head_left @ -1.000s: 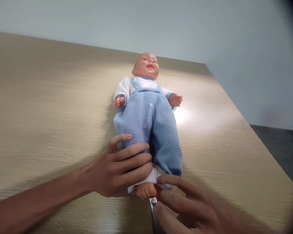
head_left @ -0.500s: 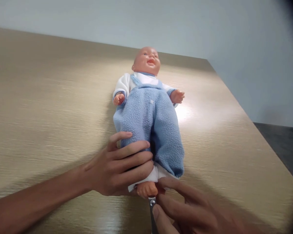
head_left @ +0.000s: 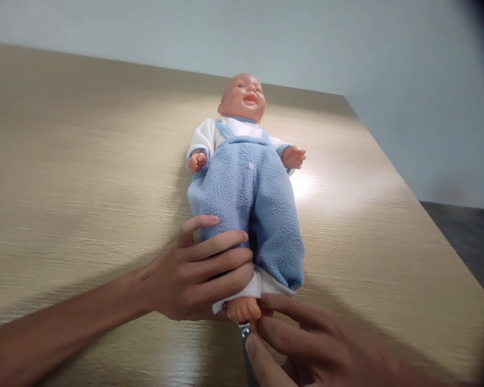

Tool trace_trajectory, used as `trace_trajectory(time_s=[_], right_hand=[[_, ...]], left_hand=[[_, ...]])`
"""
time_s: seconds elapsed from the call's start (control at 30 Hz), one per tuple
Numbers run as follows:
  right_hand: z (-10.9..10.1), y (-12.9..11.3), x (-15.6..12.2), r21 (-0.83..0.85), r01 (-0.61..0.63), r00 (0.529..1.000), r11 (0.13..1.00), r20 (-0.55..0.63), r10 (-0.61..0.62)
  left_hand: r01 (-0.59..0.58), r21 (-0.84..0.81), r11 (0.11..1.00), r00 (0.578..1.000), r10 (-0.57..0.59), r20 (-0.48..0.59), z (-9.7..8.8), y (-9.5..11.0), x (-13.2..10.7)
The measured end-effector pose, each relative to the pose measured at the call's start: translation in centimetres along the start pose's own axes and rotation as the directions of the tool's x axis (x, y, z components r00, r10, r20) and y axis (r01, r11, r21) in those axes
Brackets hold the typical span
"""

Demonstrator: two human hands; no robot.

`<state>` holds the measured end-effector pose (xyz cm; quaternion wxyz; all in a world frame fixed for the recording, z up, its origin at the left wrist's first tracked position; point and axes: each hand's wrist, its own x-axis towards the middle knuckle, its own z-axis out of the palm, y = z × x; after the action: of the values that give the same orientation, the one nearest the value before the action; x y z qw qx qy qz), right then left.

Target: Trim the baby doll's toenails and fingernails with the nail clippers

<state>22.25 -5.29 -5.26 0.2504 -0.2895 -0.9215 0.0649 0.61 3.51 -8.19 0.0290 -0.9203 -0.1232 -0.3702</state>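
Note:
A baby doll (head_left: 234, 177) in blue fleece overalls and a white top lies on its back, head away from me. My left hand (head_left: 204, 274) is wrapped round its lower leg on the left, over the trouser leg and white cuff (head_left: 248, 292). From that cuff sticks out the doll's bare foot (head_left: 243, 309), toes up. Between thumb and fingers, my right hand (head_left: 302, 338) grips a nail clipper (head_left: 247, 352) with a dark lever and a silver pin. Its metal tip is at the toes; whether it touches them I cannot tell. The other foot is mostly hidden behind my right fingers.
The doll rests on a light wood-grain table (head_left: 84, 177). Its right edge slants down toward me, with dark floor (head_left: 460, 236) beyond. A pale wall (head_left: 185, 37) rises behind the far edge.
The nail clipper has shifted slightly left and up along the toes with my right hand. My left hand keeps its hold on the leg.

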Motion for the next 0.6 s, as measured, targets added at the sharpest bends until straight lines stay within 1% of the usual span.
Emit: trace_trajectory(time_s=[0.03,0.13,0.17,0.2,0.27,0.33,0.4,0.47,0.53,0.6], right_hand=[[-0.1,-0.3,0.0,0.010,-0.024,1.000,1.000,0.006,0.024],[0.1,-0.6,0.1,0.047,-0.082,0.994,0.996,-0.066,0.085],[0.2,-0.5,0.1,0.053,-0.071,0.994,0.996,-0.084,0.076],[0.1,-0.4,0.2,0.056,-0.038,0.994,0.998,-0.100,0.043],[-0.2,-0.1,0.4,0.045,0.046,0.997,0.998,-0.064,-0.043],[-0.5,0.2,0.5,0.022,0.068,0.998,0.997,0.000,-0.068],[-0.4,0.5,0.4,0.012,0.080,0.996,0.997,0.044,-0.081],[0.3,0.8,0.2,0.023,0.164,0.986,0.986,0.005,-0.165],[1.1,1.2,0.0,0.016,0.229,0.973,0.973,-0.043,-0.228],[1.7,1.4,-0.1,0.008,0.248,0.966,0.969,-0.073,-0.247]], left_hand=[[0.001,-0.004,1.000,1.000,-0.001,0.001,0.0,0.0,0.0],[0.001,-0.019,1.000,1.000,-0.001,0.000,0.1,0.0,-0.1],[0.001,-0.020,1.000,1.000,-0.001,0.001,0.1,0.0,-0.1],[-0.001,-0.019,1.000,1.000,0.001,0.005,0.1,0.0,-0.1],[0.002,-0.014,1.000,1.000,-0.002,0.003,0.2,0.0,-0.2],[0.007,-0.014,1.000,1.000,-0.007,-0.002,0.2,0.0,-0.2],[0.002,-0.011,1.000,1.000,-0.002,0.000,0.2,0.0,-0.2],[-0.006,-0.004,1.000,1.000,0.006,0.012,0.2,0.0,-0.2],[-0.004,-0.011,1.000,1.000,0.004,0.000,0.2,0.0,-0.1],[-0.001,-0.023,1.000,1.000,0.001,-0.008,0.2,0.0,-0.1]])
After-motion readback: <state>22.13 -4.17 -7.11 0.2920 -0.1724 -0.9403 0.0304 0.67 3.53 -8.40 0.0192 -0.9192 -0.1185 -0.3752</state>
